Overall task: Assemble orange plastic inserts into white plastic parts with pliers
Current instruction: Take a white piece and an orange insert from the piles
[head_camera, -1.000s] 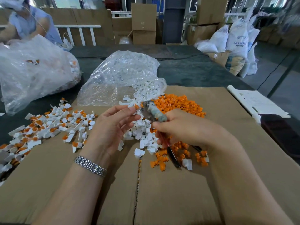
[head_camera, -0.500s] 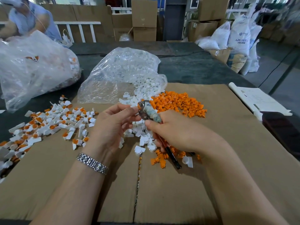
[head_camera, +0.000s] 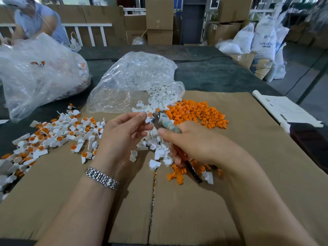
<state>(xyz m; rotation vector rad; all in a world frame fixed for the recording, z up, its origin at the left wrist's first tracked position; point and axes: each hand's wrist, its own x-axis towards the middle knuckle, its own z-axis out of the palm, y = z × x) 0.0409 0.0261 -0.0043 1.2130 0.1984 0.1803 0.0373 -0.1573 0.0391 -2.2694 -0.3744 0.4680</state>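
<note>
My left hand [head_camera: 124, 132] pinches a small white plastic part with an orange insert [head_camera: 148, 117] at its fingertips. My right hand [head_camera: 195, 144] grips the pliers [head_camera: 166, 122], whose metal jaws meet that part; the dark handles stick out below my palm. Behind the hands lies a heap of orange inserts [head_camera: 197, 112]. Loose white parts [head_camera: 156, 144] lie beneath and between the hands. A few more orange inserts [head_camera: 177, 175] sit near my right wrist.
Finished white-and-orange pieces [head_camera: 58, 134] spread over the cardboard sheet [head_camera: 213, 201] at the left. A clear bag of white parts [head_camera: 134, 80] lies behind, a larger bag [head_camera: 35, 75] at far left. White paper [head_camera: 287, 110] lies at right. Another person [head_camera: 35, 20] sits at back left.
Both hands stay together at the same spot, with the pliers' jaws kept on the part held by my left fingertips. Only the camera view has shifted slightly.
</note>
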